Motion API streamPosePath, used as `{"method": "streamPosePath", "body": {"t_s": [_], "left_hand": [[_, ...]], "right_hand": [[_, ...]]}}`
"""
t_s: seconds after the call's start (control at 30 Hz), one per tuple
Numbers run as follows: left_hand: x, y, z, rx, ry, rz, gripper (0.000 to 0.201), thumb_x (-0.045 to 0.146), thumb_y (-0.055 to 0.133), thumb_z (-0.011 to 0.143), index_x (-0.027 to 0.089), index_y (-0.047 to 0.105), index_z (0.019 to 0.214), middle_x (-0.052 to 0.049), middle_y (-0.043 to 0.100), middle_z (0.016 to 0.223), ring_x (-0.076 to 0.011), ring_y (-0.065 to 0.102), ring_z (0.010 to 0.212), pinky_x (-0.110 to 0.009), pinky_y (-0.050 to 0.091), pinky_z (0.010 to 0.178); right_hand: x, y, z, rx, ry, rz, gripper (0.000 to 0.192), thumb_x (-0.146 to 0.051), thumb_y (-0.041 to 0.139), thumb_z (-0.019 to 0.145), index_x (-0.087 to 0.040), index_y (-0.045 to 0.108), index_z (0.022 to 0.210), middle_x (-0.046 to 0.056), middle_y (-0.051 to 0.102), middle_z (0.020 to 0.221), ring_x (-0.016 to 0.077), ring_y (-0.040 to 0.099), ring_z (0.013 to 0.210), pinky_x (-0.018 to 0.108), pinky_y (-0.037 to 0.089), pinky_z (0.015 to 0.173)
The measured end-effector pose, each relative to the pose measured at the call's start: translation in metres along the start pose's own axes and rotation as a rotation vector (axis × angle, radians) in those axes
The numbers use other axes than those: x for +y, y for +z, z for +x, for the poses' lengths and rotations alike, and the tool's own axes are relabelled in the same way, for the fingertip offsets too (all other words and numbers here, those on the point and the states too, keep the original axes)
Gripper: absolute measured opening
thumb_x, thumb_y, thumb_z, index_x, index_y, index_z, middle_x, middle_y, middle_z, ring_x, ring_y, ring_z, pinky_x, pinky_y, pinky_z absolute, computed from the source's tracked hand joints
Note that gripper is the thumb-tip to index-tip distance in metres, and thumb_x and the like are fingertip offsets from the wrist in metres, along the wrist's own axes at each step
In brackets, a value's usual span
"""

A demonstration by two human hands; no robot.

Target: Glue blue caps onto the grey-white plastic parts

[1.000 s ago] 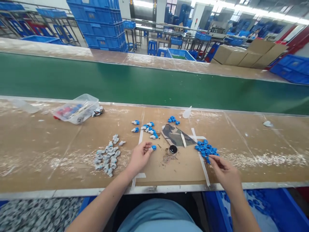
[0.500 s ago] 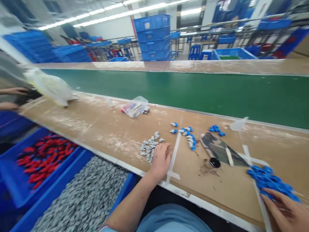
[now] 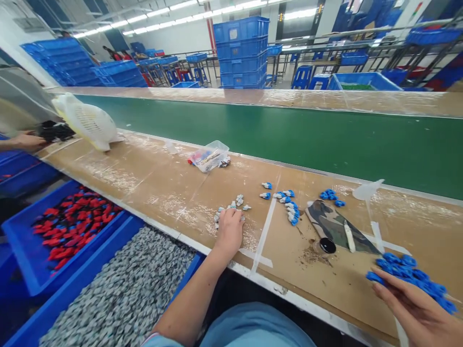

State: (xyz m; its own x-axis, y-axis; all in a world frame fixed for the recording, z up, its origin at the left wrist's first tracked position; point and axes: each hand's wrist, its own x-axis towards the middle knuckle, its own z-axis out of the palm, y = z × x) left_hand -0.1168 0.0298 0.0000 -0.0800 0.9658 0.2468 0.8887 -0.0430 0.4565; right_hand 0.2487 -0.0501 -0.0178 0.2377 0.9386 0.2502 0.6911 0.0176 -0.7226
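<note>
My left hand reaches onto a pile of small grey plastic pieces. Its fingers are bent and close together over the pile, and the tips are hidden, so what they grip cannot be made out. Between the thumb and fingers of my right hand is a small blue plastic piece, held beside a heap of similar blue pieces. Joined grey-and-blue pieces lie in a short curved row between the hands, with a few more to their left.
A camouflage cloth bears a pale-handled tool; a small black-filled cup stands near. Bins of grey pieces and red-black pieces sit below left. A green conveyor runs behind. A co-worker's hand shows far left.
My left hand has moved left onto the grey pile. My right hand has drawn a blue piece away from the heap, leftward. The whole view has shifted slightly.
</note>
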Motion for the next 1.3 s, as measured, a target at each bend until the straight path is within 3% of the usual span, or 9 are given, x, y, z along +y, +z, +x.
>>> {"method": "streamPosePath", "body": {"t_s": [0.07, 0.17, 0.33, 0.47, 0.67, 0.83, 1.1, 1.2, 1.3], "left_hand": [[0.003, 0.003, -0.003, 0.004, 0.042, -0.154, 0.016, 0.008, 0.054, 0.079, 0.020, 0.062, 0.084, -0.007, 0.065, 0.088, -0.0243, 0.056, 0.090, -0.039, 0.044, 0.084], [0.015, 0.013, -0.014, -0.105, 0.079, -0.468, 0.019, 0.015, 0.051, 0.082, 0.021, 0.063, 0.095, -0.006, 0.068, 0.092, -0.0208, 0.061, 0.089, -0.034, 0.048, 0.082], [0.050, 0.032, -0.038, -0.360, 0.007, -0.836, 0.022, 0.021, 0.051, 0.083, 0.018, 0.068, 0.096, -0.007, 0.069, 0.091, -0.0173, 0.065, 0.078, -0.030, 0.052, 0.074], [0.070, 0.039, -0.046, -0.454, -0.023, -0.902, 0.021, 0.019, 0.056, 0.078, 0.018, 0.070, 0.094, -0.006, 0.070, 0.089, -0.0165, 0.064, 0.078, -0.028, 0.053, 0.074], [0.078, 0.045, -0.047, -0.455, -0.055, -0.961, 0.023, 0.015, 0.058, 0.076, 0.018, 0.071, 0.094, -0.006, 0.070, 0.091, -0.0170, 0.063, 0.081, -0.028, 0.053, 0.075], [0.079, 0.047, -0.047, -0.450, -0.065, -0.981, 0.023, 0.013, 0.059, 0.074, 0.019, 0.072, 0.092, -0.005, 0.069, 0.089, -0.0165, 0.063, 0.082, -0.028, 0.053, 0.076], [0.088, 0.060, -0.053, -0.523, -0.266, -1.243, 0.024, 0.020, 0.068, 0.070, 0.015, 0.068, 0.093, -0.007, 0.070, 0.089, -0.0181, 0.065, 0.085, -0.031, 0.053, 0.081], [0.091, 0.061, -0.054, -0.525, -0.288, -1.306, 0.023, 0.020, 0.070, 0.068, 0.015, 0.067, 0.091, -0.006, 0.070, 0.087, -0.0173, 0.064, 0.085, -0.031, 0.052, 0.082], [0.093, 0.061, -0.054, -0.539, -0.285, -1.348, 0.024, 0.019, 0.071, 0.067, 0.015, 0.068, 0.090, -0.006, 0.070, 0.087, -0.0171, 0.064, 0.085, -0.031, 0.052, 0.084]], "right_hand": [[-0.025, 0.005, 0.004, -0.066, -0.024, 0.091, 0.035, -0.055, 0.063, 0.071, -0.030, 0.069, 0.094, 0.007, 0.073, 0.088, 0.0253, 0.070, 0.074, 0.038, 0.061, 0.065], [-0.050, 0.013, 0.012, -0.108, -0.072, 0.129, 0.032, -0.047, 0.059, 0.079, -0.022, 0.067, 0.096, 0.006, 0.073, 0.087, 0.0207, 0.069, 0.073, 0.033, 0.059, 0.066], [-0.067, 0.021, 0.027, -0.097, -0.352, -0.131, 0.021, -0.035, 0.052, 0.087, -0.024, 0.068, 0.097, 0.004, 0.072, 0.091, 0.0191, 0.067, 0.081, 0.032, 0.056, 0.072], [-0.067, 0.024, 0.034, -0.064, -0.492, -0.248, 0.021, -0.031, 0.051, 0.088, -0.024, 0.068, 0.099, 0.004, 0.072, 0.090, 0.0184, 0.067, 0.083, 0.031, 0.054, 0.072], [-0.067, 0.025, 0.038, -0.111, -0.515, -0.264, 0.023, -0.030, 0.049, 0.089, -0.024, 0.068, 0.100, 0.004, 0.072, 0.089, 0.0178, 0.067, 0.082, 0.030, 0.054, 0.071], [-0.065, 0.026, 0.036, -0.091, -0.396, -0.178, 0.024, -0.036, 0.053, 0.086, -0.024, 0.071, 0.096, 0.005, 0.072, 0.089, 0.0200, 0.067, 0.083, 0.033, 0.054, 0.073], [-0.074, 0.025, 0.038, -0.188, 0.174, 0.292, 0.041, -0.054, 0.067, 0.068, -0.018, 0.072, 0.088, 0.009, 0.074, 0.084, 0.0222, 0.069, 0.074, 0.034, 0.058, 0.068], [-0.082, 0.024, 0.033, -0.252, 0.203, 0.350, 0.040, -0.053, 0.069, 0.067, -0.018, 0.072, 0.087, 0.009, 0.074, 0.083, 0.0217, 0.068, 0.073, 0.033, 0.058, 0.067], [-0.085, 0.026, 0.022, -0.301, 0.114, 0.335, 0.034, -0.047, 0.067, 0.072, -0.019, 0.072, 0.091, 0.008, 0.074, 0.086, 0.0214, 0.069, 0.076, 0.032, 0.058, 0.069]]}}
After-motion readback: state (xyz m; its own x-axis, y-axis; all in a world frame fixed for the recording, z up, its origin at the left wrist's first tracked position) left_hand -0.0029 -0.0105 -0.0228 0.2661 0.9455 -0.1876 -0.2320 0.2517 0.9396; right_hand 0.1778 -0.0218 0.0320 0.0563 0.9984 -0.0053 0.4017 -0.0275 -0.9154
